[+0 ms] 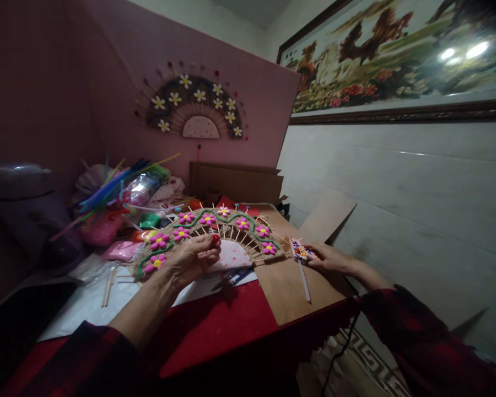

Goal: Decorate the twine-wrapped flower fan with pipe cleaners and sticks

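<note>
My left hand (198, 255) pinches a small shiny red ball (215, 238) between thumb and fingertips, in front of the fan-shaped craft piece. This twine-wrapped fan (235, 220) carries pink clay flowers with yellow centres, a wavy green strip and thin sticks around its edge. A pale half-circle with pink dots (231, 255) forms its base, partly hidden by my left hand. At the right, my right hand (328, 258) is closed around a flower-patterned glue gun (301, 251) over the cardboard. A whitish glue stick (304, 282) juts from it towards me.
A similar finished fan (198, 105) hangs on the pink panel. Bagged clay and coloured pipe cleaners (119, 187) pile up at the left. Scissors (233, 277) lie before the fan. Cardboard (285, 292) covers the table's right side; a black cord (343, 353) drops past its edge.
</note>
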`<state>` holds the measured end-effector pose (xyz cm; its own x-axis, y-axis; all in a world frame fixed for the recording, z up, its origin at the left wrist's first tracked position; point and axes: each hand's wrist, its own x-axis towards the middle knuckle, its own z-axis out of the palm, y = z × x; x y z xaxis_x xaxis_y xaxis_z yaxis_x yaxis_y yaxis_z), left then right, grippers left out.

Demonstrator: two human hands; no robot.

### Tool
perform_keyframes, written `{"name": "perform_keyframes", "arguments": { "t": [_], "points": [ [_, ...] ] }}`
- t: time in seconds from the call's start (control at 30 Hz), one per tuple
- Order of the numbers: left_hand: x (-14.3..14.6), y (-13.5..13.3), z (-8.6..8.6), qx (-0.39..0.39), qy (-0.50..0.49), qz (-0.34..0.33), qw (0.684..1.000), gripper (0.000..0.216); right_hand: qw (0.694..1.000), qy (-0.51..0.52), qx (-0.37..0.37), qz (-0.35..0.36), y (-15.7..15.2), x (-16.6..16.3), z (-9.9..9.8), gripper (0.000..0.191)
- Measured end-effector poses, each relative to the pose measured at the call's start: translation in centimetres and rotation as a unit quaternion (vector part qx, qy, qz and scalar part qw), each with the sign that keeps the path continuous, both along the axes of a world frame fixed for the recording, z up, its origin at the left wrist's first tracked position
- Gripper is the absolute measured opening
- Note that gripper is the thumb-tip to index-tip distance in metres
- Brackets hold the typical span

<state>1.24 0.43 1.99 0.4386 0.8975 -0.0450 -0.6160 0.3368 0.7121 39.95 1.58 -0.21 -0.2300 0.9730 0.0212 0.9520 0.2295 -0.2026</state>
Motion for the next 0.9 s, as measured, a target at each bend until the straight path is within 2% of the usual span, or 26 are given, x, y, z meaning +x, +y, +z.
{"name": "perform_keyframes", "arguments": {
  "t": [0.1,0.17,0.27,0.33,0.4,0.47,0.6,0.63,0.73,0.8,0.9],
  "points": [
    [0.1,0.0,0.0,-0.010,-0.004,0.006,1.000,0.001,0.996,-0.063,0.031,-0.048,-0.7,-1.3,2.5,0.046],
    [0.1,0.0,0.1,-0.016,-0.005,0.008,1.000,0.003,0.994,-0.079,0.061,-0.052,-1.5,-3.1,4.4,0.041],
    [0.1,0.0,0.3,-0.018,0.008,0.025,0.999,0.005,0.992,-0.026,0.117,-0.031,-2.6,-7.1,6.7,0.032],
    [0.0,0.0,0.3,-0.014,0.011,0.033,0.999,0.004,0.987,0.064,0.148,0.007,-3.2,-10.2,7.4,0.027],
    [-0.1,0.2,0.2,-0.012,0.004,0.030,0.999,0.003,0.967,0.175,0.166,0.077,-3.5,-13.2,7.4,0.026],
    [-0.2,0.3,0.0,-0.009,-0.001,0.025,1.000,0.002,0.944,0.249,0.161,0.144,-3.5,-15.9,7.0,0.033],
    [-0.4,0.4,-0.3,0.006,0.015,0.023,1.000,0.002,0.941,0.259,0.132,0.170,-2.8,-19.6,5.6,0.050],
    [-0.4,0.5,-0.4,0.009,0.021,0.025,0.999,0.002,0.945,0.255,0.109,0.170,-2.6,-20.2,5.3,0.047],
    [-0.5,0.6,-0.6,0.017,0.027,0.032,0.999,0.003,0.943,0.292,0.030,0.158,-2.6,-21.2,5.3,0.017],
    [-0.5,0.6,-0.6,0.022,0.018,0.030,0.999,0.005,0.912,0.377,0.000,0.163,-3.0,-21.4,6.0,0.025],
    [-0.5,0.6,-0.5,0.020,0.006,0.026,0.999,0.007,0.836,0.517,-0.005,0.184,-4.2,-21.4,7.7,0.027]
  ]
}}
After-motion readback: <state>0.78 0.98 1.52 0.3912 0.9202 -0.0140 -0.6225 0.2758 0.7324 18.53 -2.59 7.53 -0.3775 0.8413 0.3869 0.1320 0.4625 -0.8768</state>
